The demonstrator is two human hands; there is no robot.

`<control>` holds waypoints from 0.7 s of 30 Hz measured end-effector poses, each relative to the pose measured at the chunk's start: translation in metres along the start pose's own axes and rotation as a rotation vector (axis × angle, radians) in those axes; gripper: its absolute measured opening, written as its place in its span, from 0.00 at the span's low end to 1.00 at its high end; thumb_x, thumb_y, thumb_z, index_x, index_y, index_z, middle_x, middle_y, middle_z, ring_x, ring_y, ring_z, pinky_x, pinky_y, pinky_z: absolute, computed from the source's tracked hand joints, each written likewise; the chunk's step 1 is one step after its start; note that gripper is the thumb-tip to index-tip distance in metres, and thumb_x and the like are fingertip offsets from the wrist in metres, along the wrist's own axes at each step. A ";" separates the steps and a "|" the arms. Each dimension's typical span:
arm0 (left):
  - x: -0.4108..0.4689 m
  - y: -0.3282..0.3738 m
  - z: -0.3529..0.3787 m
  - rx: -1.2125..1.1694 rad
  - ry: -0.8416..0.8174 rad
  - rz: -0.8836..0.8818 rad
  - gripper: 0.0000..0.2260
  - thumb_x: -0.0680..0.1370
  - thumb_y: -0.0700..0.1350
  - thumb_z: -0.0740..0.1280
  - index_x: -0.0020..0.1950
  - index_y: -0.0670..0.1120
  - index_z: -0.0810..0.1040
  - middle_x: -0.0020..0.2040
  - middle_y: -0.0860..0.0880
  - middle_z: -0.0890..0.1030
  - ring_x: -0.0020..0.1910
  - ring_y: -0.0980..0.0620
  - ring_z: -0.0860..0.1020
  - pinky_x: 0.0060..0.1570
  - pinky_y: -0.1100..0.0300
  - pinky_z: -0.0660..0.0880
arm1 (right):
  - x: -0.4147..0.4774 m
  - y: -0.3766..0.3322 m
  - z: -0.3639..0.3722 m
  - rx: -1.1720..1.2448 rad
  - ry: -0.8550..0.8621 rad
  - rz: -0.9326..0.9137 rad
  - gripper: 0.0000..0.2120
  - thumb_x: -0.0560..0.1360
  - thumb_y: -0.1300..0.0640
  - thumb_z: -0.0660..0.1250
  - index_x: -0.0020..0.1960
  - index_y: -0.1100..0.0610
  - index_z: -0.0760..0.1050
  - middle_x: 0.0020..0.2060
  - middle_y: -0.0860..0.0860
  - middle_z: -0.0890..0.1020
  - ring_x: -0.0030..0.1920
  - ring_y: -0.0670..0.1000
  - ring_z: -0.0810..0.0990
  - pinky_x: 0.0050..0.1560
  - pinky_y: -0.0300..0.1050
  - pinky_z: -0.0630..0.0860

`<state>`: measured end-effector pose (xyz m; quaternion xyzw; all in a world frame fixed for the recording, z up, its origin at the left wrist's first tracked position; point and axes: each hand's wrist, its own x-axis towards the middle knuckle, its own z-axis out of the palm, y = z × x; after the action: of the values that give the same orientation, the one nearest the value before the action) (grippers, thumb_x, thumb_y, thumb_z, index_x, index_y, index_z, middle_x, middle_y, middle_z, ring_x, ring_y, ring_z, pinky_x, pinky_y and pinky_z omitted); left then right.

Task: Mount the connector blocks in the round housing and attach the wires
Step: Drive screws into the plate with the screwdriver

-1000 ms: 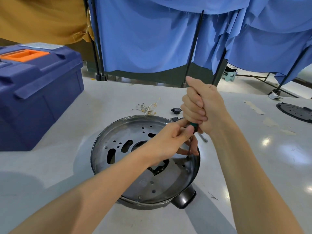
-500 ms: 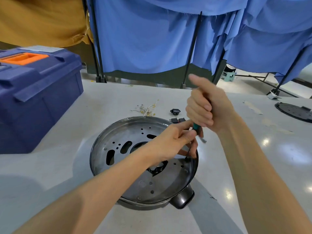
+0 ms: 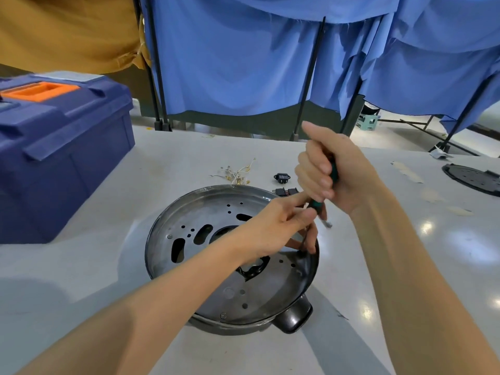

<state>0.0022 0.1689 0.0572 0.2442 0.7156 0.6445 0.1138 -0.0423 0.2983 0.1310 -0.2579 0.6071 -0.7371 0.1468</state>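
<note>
A round metal housing (image 3: 189,239) with several holes and slots lies on the white table in front of me. My right hand (image 3: 324,169) grips the green handle of a screwdriver (image 3: 316,205), which points down at the housing's right inner rim. My left hand (image 3: 281,228) pinches the screwdriver's shaft near its tip, and hides what lies under it. Behind the housing lie two black connector blocks, one (image 3: 281,177) farther back and one (image 3: 286,191) near the rim. A bundle of thin wires (image 3: 238,173) with brass terminals lies to their left.
A large blue toolbox (image 3: 59,147) with an orange handle stands at the left. A black round plate (image 3: 473,178) lies at the far right edge. A black knob (image 3: 293,318) sticks out at the housing's front. Blue curtains on black stands hang behind the table.
My right hand has risen and tilted a little to the right with the screwdriver handle. The left hand stays at the shaft and the housing has not moved.
</note>
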 end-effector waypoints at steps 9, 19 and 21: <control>-0.001 0.000 0.003 -0.017 0.018 0.060 0.11 0.84 0.43 0.55 0.63 0.43 0.72 0.38 0.33 0.76 0.39 0.45 0.79 0.49 0.48 0.79 | 0.002 0.032 0.032 -0.279 0.742 -0.435 0.34 0.83 0.56 0.54 0.17 0.53 0.64 0.14 0.48 0.64 0.16 0.49 0.62 0.22 0.35 0.60; 0.000 -0.003 0.000 -0.002 0.005 0.022 0.11 0.84 0.44 0.56 0.63 0.42 0.71 0.40 0.35 0.78 0.41 0.48 0.80 0.46 0.59 0.80 | 0.003 0.008 0.007 0.018 0.193 -0.114 0.32 0.83 0.56 0.56 0.20 0.56 0.61 0.14 0.50 0.59 0.14 0.48 0.55 0.20 0.32 0.53; -0.002 -0.003 0.001 -0.034 0.025 0.057 0.11 0.83 0.43 0.58 0.65 0.43 0.70 0.39 0.36 0.79 0.41 0.45 0.80 0.48 0.53 0.80 | 0.000 0.017 0.019 -0.058 0.422 -0.265 0.33 0.84 0.56 0.55 0.19 0.55 0.63 0.15 0.50 0.61 0.15 0.49 0.57 0.20 0.33 0.55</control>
<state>0.0038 0.1689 0.0537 0.2545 0.6988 0.6623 0.0909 -0.0338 0.2792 0.1171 -0.1798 0.6060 -0.7698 -0.0885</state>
